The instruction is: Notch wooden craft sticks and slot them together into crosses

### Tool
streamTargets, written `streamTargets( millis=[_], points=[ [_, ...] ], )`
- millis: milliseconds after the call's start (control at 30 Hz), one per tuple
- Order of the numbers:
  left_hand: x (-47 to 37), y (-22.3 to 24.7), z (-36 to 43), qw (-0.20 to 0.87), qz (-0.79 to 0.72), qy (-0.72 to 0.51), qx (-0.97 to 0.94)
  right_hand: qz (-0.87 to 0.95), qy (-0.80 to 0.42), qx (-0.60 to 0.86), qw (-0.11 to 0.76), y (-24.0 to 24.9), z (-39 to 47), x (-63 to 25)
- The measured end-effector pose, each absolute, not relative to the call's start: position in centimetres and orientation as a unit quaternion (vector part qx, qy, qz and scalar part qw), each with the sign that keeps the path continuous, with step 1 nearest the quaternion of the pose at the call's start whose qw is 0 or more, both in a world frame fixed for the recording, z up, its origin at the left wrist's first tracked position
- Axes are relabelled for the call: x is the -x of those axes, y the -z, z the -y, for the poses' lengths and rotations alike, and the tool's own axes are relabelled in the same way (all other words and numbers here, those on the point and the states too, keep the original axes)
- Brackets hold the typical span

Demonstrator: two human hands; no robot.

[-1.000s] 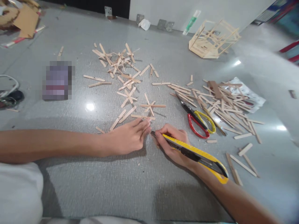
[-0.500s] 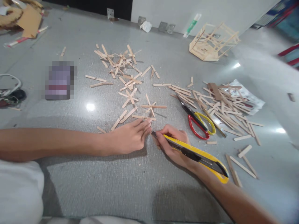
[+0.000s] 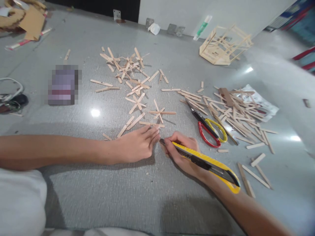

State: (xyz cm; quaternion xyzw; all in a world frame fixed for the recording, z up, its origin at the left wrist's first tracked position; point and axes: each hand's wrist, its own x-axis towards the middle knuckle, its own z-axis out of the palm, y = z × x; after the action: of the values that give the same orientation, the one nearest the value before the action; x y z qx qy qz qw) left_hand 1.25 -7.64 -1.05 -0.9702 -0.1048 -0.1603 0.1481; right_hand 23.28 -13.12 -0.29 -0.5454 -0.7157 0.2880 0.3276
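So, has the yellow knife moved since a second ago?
No. The yellow knife keeps its place beside the red-handled scissors; only the camera shifted slightly.

Lying on the grey floor (image 3: 137,196): red-and-yellow-handled scissors (image 3: 208,127) beside a sprawling heap of craft sticks (image 3: 236,109) partly covering a plastic packet (image 3: 258,98). Standing near the wall: an open stick-built frame (image 3: 225,44), with a green-and-white tube (image 3: 202,23) just left of it. Sitting far left: cardboard scraps (image 3: 29,21) and a coiled cable (image 3: 11,95).
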Motion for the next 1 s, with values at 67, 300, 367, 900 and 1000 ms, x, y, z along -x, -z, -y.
streamTargets(
  millis=[67,300,367,900,1000],
  points=[
    [-1.2,1.1,7.7,0.173,0.103,0.142,0.969,0.735,-0.247,0.540,0.327,0.5,13.3,-23.2],
    [-1.2,1.1,7.7,0.183,0.098,0.134,0.969,0.767,-0.189,0.524,0.318,0.5,13.5,-23.0],
    [-1.2,1.0,7.7,0.198,0.098,0.132,0.966,0.766,-0.203,0.522,0.316,0.3,13.3,-23.0],
    [-1.6,0.9,8.3,0.210,0.139,0.095,0.963,0.800,-0.238,0.487,0.256,-0.5,12.6,-23.9],
    [-1.7,0.9,8.3,0.211,0.141,0.097,0.962,0.802,-0.247,0.479,0.257,-0.6,12.6,-24.0]
  ],
)
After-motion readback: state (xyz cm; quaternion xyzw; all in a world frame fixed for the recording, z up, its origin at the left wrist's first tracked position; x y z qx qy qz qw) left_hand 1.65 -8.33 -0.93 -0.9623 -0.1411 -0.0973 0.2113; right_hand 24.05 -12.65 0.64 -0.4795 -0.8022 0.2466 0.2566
